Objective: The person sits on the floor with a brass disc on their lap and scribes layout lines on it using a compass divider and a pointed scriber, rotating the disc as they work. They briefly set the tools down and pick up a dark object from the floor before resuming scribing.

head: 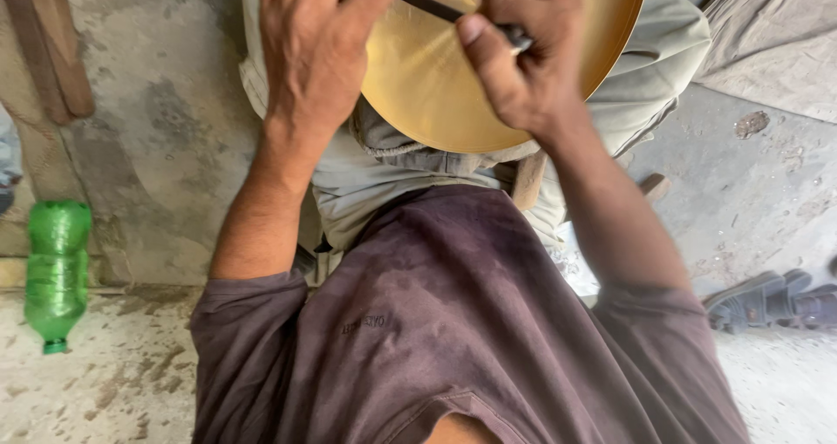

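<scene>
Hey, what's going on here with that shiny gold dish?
A person sitting on a concrete floor has a round brass-coloured dish resting on their lap. Both hands grip a thin dark rod-like tool laid across the dish's face: the left hand at one end, the right hand closed around the other. The hands look slightly blurred. A green plastic bottle lies on the floor to one side, and a dark sandal sits on the other.

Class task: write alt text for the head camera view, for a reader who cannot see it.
Both hands, left hand and right hand, grip a thin dark tool against a round brass disc on the person's lap. A green plastic bottle lies on the concrete floor.
</scene>
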Tool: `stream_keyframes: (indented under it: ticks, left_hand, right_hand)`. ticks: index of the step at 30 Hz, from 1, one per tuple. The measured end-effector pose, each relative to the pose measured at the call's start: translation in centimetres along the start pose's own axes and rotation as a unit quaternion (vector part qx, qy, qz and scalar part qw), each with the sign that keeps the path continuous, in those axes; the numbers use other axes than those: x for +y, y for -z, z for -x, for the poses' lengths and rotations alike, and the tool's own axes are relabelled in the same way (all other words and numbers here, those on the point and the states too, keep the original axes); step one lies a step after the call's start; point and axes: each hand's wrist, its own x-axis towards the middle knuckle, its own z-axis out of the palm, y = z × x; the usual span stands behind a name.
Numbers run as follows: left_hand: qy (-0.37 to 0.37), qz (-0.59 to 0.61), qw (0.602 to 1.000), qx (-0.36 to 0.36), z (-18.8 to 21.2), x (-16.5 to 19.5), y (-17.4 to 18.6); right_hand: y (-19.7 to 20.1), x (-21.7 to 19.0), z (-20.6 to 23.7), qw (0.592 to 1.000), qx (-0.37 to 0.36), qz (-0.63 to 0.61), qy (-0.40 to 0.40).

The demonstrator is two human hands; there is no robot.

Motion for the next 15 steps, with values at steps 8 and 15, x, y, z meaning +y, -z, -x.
stream_keyframes:
  ticks: [8,15]
  left_hand:
    - [-0.046,-0.001,0.999,-0.013,-2.7,1.2,0.6]
    - [0.14,0.171,0.974,0.059,-1.6,-0.1,-1.0]
  right_hand:
    - [2.9,-7.0,-2.8,0.864,-0.115,0.491,-0.01]
    - [-2.0,-4.1,-4.9,0.843,-0.139,0.513,-0.08]
